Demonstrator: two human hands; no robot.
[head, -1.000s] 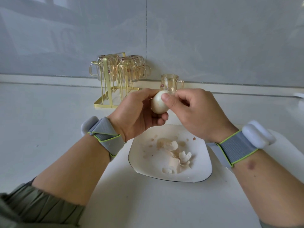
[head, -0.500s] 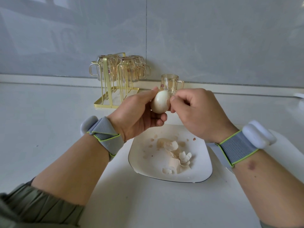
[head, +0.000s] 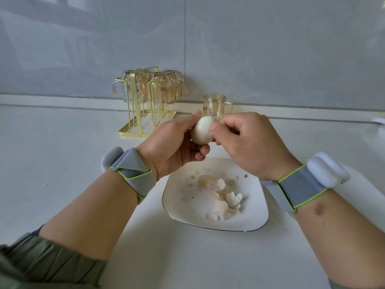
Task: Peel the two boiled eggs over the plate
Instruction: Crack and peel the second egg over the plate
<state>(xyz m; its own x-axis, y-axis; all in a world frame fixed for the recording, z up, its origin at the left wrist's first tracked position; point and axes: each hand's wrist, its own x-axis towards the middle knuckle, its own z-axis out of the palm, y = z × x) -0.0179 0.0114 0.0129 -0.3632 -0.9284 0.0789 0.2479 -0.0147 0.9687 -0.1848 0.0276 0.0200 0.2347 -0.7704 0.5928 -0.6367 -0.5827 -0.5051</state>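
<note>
The left hand (head: 173, 147) grips a boiled egg (head: 201, 130) with thumb on top and fingers curled beneath, holding it above the far edge of the white plate (head: 179, 205). The right hand (head: 248, 142), at 3 o'clock from the egg, has its fingers curled and its thumb and forefinger pinching at the egg's right side. Broken shell pieces (head: 223, 199) lie on the plate at 6 o'clock from the egg. On the bench (head: 62, 159), a gold cup rack (head: 145, 101) stands at 11 o'clock, with a single glass mug (head: 214, 105) just behind the egg.
</note>
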